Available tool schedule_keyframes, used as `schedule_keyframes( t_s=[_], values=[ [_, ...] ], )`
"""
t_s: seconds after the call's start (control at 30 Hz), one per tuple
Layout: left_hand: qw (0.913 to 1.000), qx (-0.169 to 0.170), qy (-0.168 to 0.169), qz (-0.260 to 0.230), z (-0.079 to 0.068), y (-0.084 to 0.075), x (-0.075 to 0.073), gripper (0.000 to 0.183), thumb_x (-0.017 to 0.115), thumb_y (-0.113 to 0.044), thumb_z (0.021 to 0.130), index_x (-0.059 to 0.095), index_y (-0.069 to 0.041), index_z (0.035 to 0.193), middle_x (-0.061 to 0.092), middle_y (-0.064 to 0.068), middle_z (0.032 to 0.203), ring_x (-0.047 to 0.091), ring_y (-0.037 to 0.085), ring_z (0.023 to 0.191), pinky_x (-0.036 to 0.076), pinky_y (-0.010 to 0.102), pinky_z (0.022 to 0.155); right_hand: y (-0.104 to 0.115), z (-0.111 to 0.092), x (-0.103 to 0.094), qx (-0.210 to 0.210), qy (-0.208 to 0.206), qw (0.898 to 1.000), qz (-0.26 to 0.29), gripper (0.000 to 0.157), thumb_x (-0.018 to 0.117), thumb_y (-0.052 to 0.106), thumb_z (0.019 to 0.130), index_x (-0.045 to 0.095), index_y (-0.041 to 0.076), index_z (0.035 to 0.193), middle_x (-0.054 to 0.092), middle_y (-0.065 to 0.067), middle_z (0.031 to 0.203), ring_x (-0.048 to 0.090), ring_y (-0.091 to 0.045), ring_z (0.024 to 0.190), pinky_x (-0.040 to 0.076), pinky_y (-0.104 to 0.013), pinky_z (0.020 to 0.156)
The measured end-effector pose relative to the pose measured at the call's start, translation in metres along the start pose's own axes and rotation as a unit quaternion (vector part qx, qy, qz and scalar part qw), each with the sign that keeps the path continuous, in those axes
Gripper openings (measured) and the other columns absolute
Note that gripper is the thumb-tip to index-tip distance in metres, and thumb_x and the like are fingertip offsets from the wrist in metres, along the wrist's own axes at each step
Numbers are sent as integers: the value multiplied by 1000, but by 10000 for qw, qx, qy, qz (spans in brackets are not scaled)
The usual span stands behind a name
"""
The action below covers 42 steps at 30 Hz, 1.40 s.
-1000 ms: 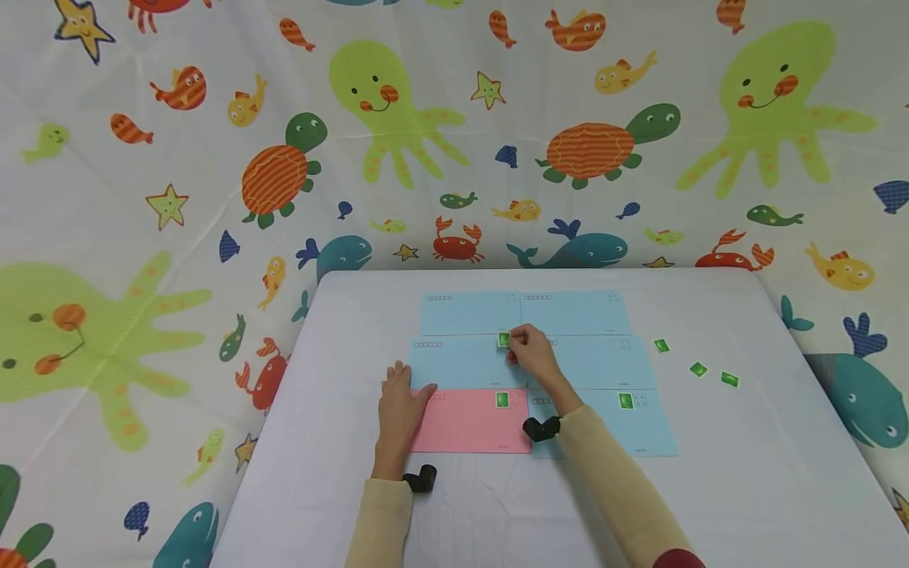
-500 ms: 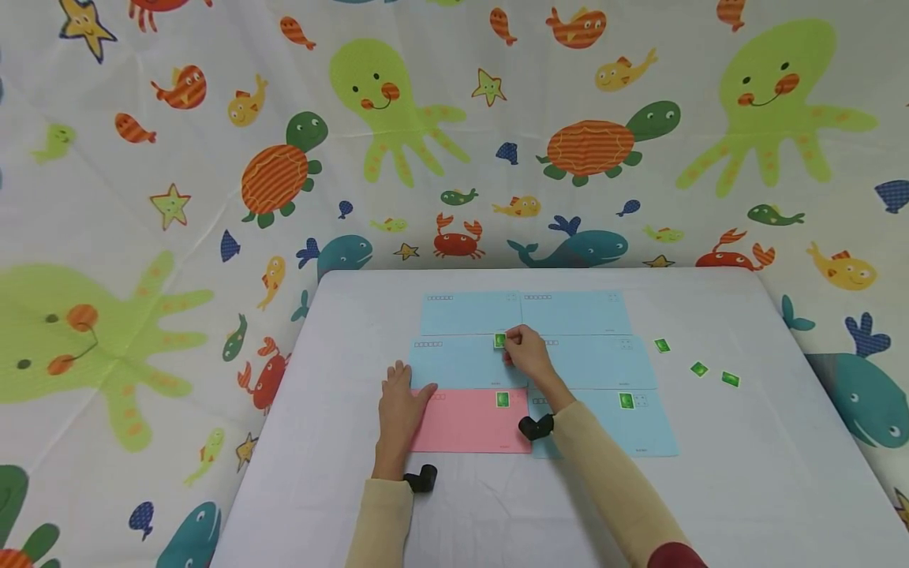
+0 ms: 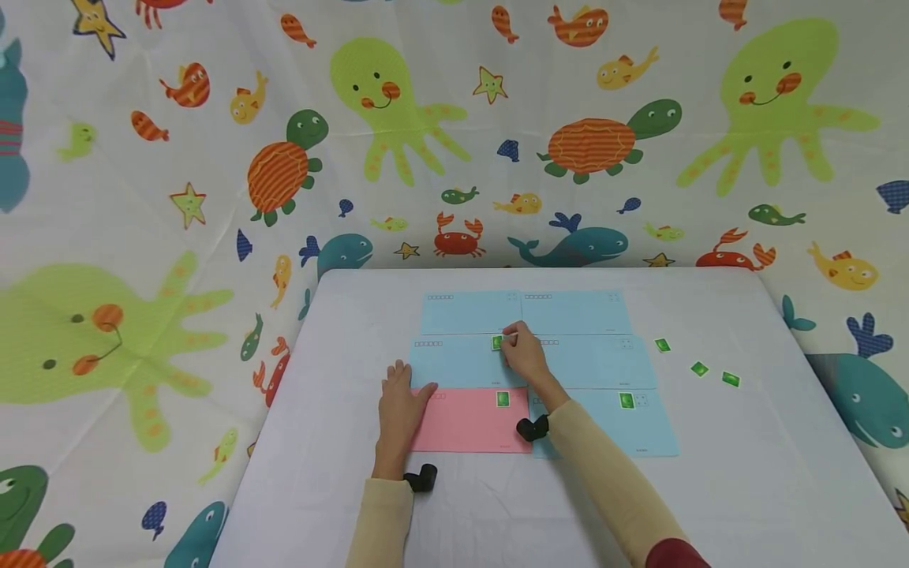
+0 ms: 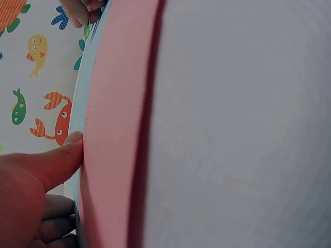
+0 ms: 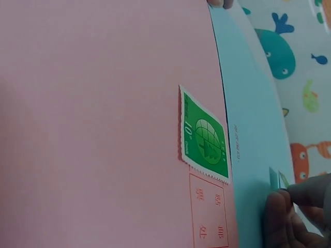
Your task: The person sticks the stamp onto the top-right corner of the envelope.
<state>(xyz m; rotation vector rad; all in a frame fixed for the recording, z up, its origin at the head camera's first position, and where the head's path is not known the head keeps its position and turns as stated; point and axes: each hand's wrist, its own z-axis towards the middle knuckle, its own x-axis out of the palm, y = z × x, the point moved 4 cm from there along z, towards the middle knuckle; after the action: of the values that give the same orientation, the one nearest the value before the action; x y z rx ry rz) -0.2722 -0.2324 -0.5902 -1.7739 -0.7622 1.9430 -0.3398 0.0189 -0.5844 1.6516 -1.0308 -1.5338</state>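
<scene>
My right hand (image 3: 527, 355) pinches a green postage stamp (image 3: 496, 343) by its right side, over the upper right part of the middle-left blue envelope (image 3: 454, 367). In the right wrist view the fingertips hold it close over the blue paper. My left hand (image 3: 401, 402) rests at the left edge of the pink envelope (image 3: 465, 430), thumb across its upper corner and fingers pointing away, partly beside the blue envelope. Another green stamp (image 5: 206, 138) lies on the pink envelope, beside a red printed box. A further stamp (image 3: 626, 401) lies on the lower-right blue envelope (image 3: 611, 438).
More blue envelopes lie edge to edge in two columns, such as the far-left one (image 3: 469, 315) and far-right one (image 3: 575, 315). Three loose stamps, including the outermost stamp (image 3: 731, 379), lie to the right on the white tablecloth (image 3: 753, 473). A sea-animal patterned curtain (image 3: 440, 71) hangs behind.
My right hand has moved the stamp slightly left and down over the middle-left blue envelope. My left hand keeps its place on the pink envelope. The head view has turned slightly left.
</scene>
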Motion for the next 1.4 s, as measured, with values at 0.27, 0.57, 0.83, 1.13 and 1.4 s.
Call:
schedule_keyframes(
  t_s=[0.27,0.57,0.83,1.13,1.4],
  values=[
    [10000,-4,14,-1,1,0,0,71,73,-31,90,47,8,144,38,28,155,30,45,149,26,60,120,1,1,3,-206,-75,9980,-600,19,52,13,99,66,6,109,67,-11,87,54,-15,62,40,-26,55],
    [10000,40,27,32,2,0,0,71,73,-31,91,47,9,144,38,28,156,29,45,149,25,59,121,8,0,3,-390,-130,9945,-960,19,55,13,98,71,4,106,71,-13,91,53,-19,68,41,-29,61],
    [10000,19,58,57,2,0,0,72,73,-31,91,46,9,144,37,28,156,29,45,149,25,60,121,6,2,4,-497,-188,9913,-1206,21,56,15,100,72,3,108,74,-13,100,61,-21,79,50,-35,71],
    [10000,13,49,60,2,0,1,71,72,-32,91,47,8,145,37,27,157,29,45,149,25,60,120,4,1,4,-599,-129,9915,-1151,22,56,16,100,73,3,108,74,-13,101,67,-24,84,55,-41,77],
    [10000,6,53,53,2,-1,0,71,72,-31,91,47,8,144,37,27,156,29,45,150,25,60,121,6,1,4,-619,-155,9914,-1139,19,59,13,98,73,3,103,74,-12,94,63,-20,77,52,-36,71]
  ],
)
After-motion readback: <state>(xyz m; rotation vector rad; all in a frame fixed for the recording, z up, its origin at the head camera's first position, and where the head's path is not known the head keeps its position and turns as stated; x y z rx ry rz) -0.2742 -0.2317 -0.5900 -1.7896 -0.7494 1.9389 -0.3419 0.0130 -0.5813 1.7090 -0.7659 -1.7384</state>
